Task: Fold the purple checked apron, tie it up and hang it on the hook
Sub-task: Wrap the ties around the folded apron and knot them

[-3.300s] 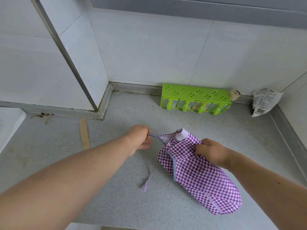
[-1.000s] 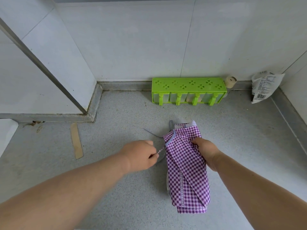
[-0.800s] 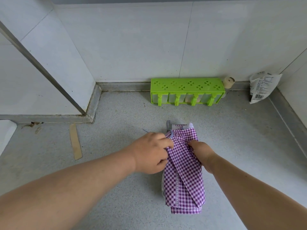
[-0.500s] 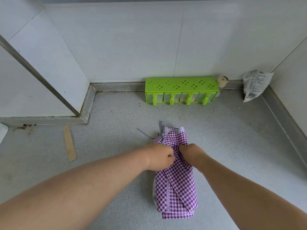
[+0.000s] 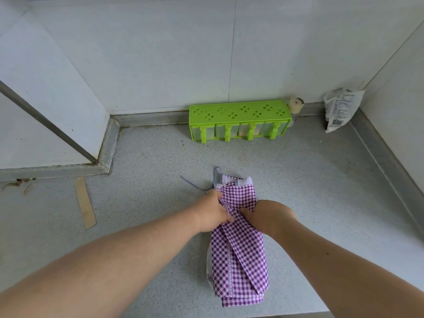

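Note:
The purple checked apron (image 5: 239, 260) lies folded into a long narrow bundle on the grey countertop (image 5: 309, 180), its length running away from me. My left hand (image 5: 212, 213) grips the bundle's left side about a third of the way from its far end. My right hand (image 5: 267, 214) grips the right side at the same place, so the cloth is pinched in between them. A thin dark tie string (image 5: 195, 184) trails left from the far end. No hook is in view.
A green spice rack (image 5: 238, 121) stands against the back wall, a small cork-topped bottle (image 5: 296, 105) beside it. A white printed bag (image 5: 341, 109) leans in the right corner. A wooden stick (image 5: 85, 203) lies on the counter at the left.
The bundle has been turned from a slant to lie straight away from me. My left hand let go of the string's end and came in to grip the cloth beside my right hand.

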